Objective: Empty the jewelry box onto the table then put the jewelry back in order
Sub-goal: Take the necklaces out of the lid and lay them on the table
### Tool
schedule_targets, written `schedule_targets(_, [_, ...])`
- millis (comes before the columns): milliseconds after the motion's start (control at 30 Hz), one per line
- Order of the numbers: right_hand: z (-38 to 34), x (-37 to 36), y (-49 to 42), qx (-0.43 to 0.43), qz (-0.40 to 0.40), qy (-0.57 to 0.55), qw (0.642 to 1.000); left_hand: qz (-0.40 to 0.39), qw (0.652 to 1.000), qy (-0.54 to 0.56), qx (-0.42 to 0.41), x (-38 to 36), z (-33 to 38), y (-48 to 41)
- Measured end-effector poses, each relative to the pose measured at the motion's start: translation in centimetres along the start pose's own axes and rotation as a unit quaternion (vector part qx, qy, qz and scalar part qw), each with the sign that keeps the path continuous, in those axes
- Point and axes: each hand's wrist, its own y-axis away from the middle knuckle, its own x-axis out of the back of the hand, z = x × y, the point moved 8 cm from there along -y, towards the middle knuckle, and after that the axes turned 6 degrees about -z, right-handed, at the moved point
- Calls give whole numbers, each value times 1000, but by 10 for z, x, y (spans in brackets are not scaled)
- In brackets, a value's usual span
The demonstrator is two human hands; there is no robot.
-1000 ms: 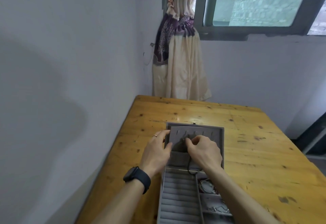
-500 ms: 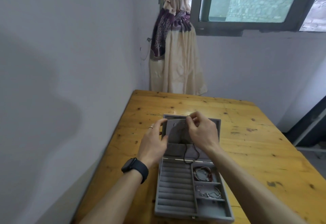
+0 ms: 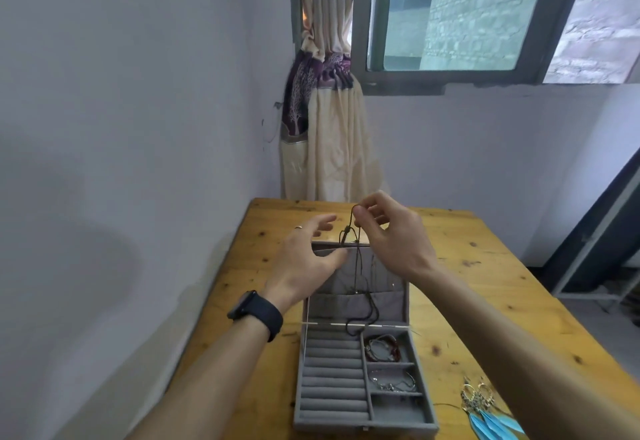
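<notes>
One worry: right hand's [image 3: 398,242] pinching the cord necklace [image 3: 345,234], left hand's [image 3: 304,259] hanging open, and I'm risking its tail snagging the lid pocket [image 3: 329,305].

A grey jewelry box [image 3: 332,387] sits open below the right hand [image 3: 394,231], its lid [image 3: 384,277] upright. A dark cord necklace [image 3: 345,234] hangs from that hand's pinch down against the lid. Nearer than the hand, a red bracelet [image 3: 382,348] and a silver bracelet [image 3: 393,382] fill separate compartments. Blue feather earrings [image 3: 485,412] lie on the tabletop [image 3: 485,283] under its forearm.
</notes>
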Motion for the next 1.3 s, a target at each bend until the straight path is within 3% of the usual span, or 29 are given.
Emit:
schedule_targets(133, [-25,18,-3,29,18,-10,999,-26,999,11,-40,12,48,-12])
schedule_targets(433, [-48,49,-7,16,50,-9,999,-26,991,125,-31,61,94,-23])
schedule_targets(667, [-46,24,17,-39,-54,-115,991,-82,985,153,9,77,121,-17])
schedule_targets(833, [-29,-8,55,-66,-132,-111,983,-85,984,155,16,86,134,-10])
schedule_targets(1033, [-8,-29,104,-104,-168,-125,972,-48,984,168,36,103,132,-1])
schedule_targets(1300, [28,-20,150,-116,-98,-102,983,-56,976,185,96,87,104,12])
